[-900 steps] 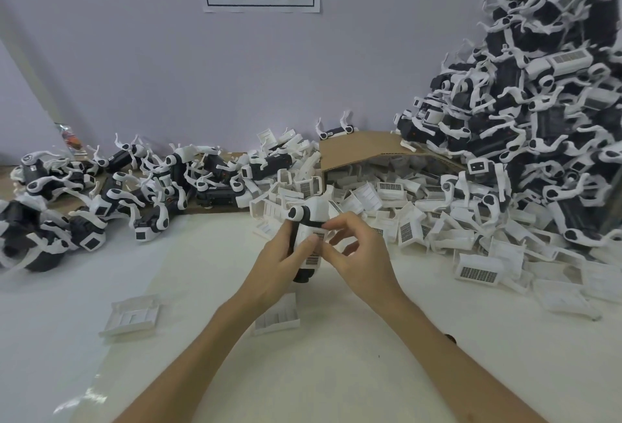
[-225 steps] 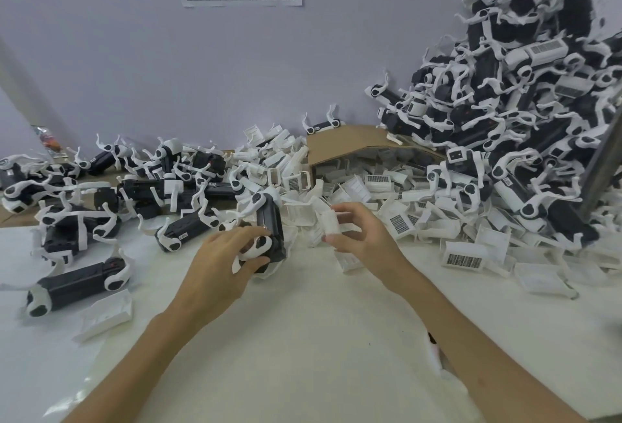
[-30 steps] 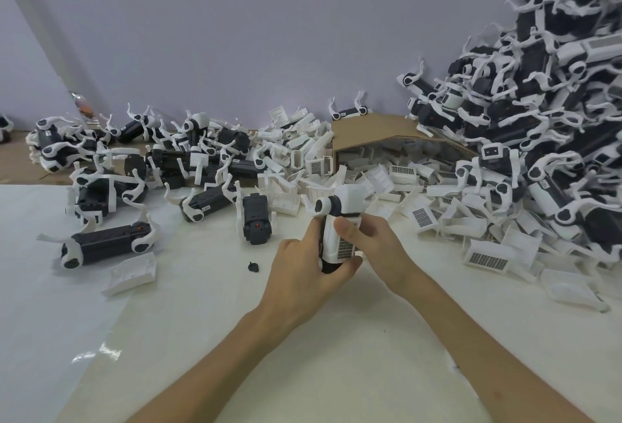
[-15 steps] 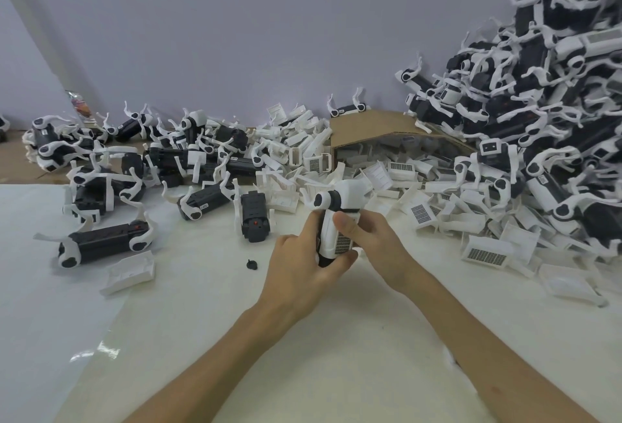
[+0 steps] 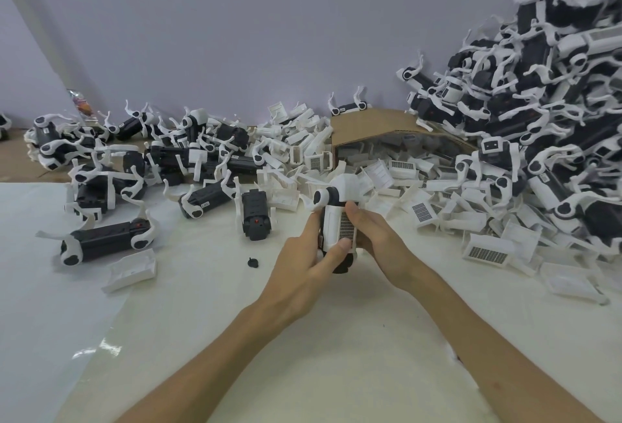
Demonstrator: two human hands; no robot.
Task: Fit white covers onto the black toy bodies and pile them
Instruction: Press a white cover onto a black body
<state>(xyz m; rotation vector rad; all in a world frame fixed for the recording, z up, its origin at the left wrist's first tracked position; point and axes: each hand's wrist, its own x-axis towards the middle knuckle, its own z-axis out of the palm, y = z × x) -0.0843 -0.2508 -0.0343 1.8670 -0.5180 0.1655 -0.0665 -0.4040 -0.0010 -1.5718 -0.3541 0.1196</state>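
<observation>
Seconds ago the cover sat apart in the right hand. Now it lies on the body, and both hands hold the pair over the near middle of the worktop point(image 5: 303, 372).

Largest in view, the finished pile point(image 5: 538, 103) climbs the far right wall. Left of it, a cardboard box point(image 5: 370, 123) spills loose covers point(image 5: 404, 170) toward me, and uncovered bodies point(image 5: 161, 167) sprawl along the far left. One bare body point(image 5: 255, 217) lies just left of my hands, a stray cover point(image 5: 131, 269) lies near left, and a small black bit point(image 5: 253, 262) rests beside the left hand point(image 5: 303, 267).

The toy body point(image 5: 343, 262) points its head away from me, with the white cover point(image 5: 333, 224) along it, grille facing me. The left hand's fingers point(image 5: 311, 224) curl round the left side, thumb on the cover's near end. The right hand point(image 5: 377, 237) wraps the right side, thumb on the far end by the head.

I cannot see the clips, so I judge the cover placed but perhaps not snapped home. To finish well, I would press both thumbs evenly and keep the cover square to the body. I would keep clear of the white legs and check the edges for a gap before adding it to the pile.
</observation>
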